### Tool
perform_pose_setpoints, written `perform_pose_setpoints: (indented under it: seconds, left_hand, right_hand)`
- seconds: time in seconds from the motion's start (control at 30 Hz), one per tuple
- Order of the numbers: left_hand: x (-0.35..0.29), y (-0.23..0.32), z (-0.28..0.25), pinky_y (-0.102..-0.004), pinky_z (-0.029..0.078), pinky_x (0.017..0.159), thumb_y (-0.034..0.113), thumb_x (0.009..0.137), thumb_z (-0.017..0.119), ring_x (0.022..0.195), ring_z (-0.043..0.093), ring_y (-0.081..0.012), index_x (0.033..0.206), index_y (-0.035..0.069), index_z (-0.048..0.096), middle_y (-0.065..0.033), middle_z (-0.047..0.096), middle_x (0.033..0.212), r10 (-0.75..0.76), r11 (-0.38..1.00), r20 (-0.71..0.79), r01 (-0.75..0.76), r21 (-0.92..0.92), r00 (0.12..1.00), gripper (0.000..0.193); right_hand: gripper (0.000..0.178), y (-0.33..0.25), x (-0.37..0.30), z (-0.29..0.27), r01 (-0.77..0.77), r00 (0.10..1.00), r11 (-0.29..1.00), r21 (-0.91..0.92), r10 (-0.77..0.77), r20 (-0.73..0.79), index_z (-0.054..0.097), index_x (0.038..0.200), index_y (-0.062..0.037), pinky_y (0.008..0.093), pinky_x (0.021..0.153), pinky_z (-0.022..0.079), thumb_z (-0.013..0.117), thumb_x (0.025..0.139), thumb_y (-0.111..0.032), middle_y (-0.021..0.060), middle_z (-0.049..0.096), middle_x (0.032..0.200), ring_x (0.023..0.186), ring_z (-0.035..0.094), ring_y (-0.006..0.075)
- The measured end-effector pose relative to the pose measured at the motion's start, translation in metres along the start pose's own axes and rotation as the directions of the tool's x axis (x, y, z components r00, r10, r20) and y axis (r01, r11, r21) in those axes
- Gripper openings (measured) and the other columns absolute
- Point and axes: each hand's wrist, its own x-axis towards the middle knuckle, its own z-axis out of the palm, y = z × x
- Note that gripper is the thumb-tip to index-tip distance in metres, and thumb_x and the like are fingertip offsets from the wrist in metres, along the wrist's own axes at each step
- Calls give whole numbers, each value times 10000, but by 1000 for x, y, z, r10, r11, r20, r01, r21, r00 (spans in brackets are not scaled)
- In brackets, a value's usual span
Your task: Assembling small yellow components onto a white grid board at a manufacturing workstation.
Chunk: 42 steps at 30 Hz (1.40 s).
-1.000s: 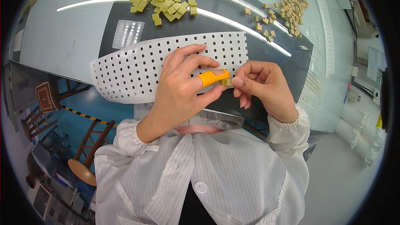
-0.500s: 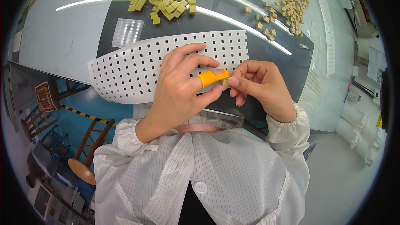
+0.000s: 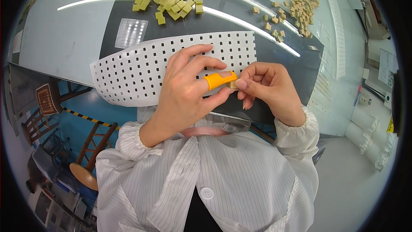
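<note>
Jointly pinching a tan block (image 3: 233,85) with left hand (image 3: 187,85) and right hand (image 3: 271,87), holding both close together near the front edge of the worktop (image 3: 234,106), wearing a yellow sleeve (image 3: 214,81).

Left hand (image 3: 183,82) back up, thumb and forefinger pinching; right hand (image 3: 271,87) curled, thumb against forefinger

Pale smock (image 3: 253,180) with thin dark pinstripes, gathered cuffs (image 3: 306,122) and a round white button (image 3: 207,193); black garment (image 3: 202,217) beneath; yellow-orange finger sleeve (image 3: 213,82) with a cutout, on the left hand (image 3: 183,87).
</note>
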Motion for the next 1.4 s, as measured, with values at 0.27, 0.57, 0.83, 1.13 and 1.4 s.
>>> perform_pose_setpoints:
  seconds: [0.27,0.57,0.83,1.13,1.4]
  left_hand:
    - [-1,0,0,-435,448,954,78,622,813,1171,558,-312,897,82,758,-19,676,1033,-2,1000,4,2,-3,1000,280]
    - [0,0,1,-436,442,963,77,630,806,1166,559,-307,902,91,764,-16,676,1028,-2,1000,1,2,5,1000,275]
    - [0,0,1,-430,446,951,62,633,796,1163,564,-310,877,74,745,-17,678,1027,-5,1000,-1,5,-25,1000,249]
    - [-1,-2,1,-429,453,946,63,627,799,1158,569,-312,893,68,753,-21,679,1024,13,1000,-17,-13,-1,1000,269]
    - [0,1,1,-424,440,960,72,634,804,1160,563,-308,906,80,764,-20,677,1026,-5,1000,-11,5,-15,1000,276]
  right_hand:
    - [178,0,0,1,3,1000,1000,5,-3,-9,626,873,14,203,534,508,691,905,-149,62,658,730,579,610,80]
    - [183,3,1,8,24,999,997,-71,-27,-42,582,870,-13,187,498,481,702,895,-149,22,615,707,574,587,60]
    - [153,4,-3,2,147,972,975,-167,-174,-159,581,923,-23,168,526,454,714,881,-88,-6,595,771,614,564,40]
    - [141,8,-4,1,253,955,914,-316,-289,-70,631,905,-12,169,558,425,728,874,-109,-11,610,830,678,541,26]
    - [165,-2,1,4,155,981,915,-373,-188,-55,626,848,2,180,512,364,739,855,-119,-31,585,694,610,475,11]
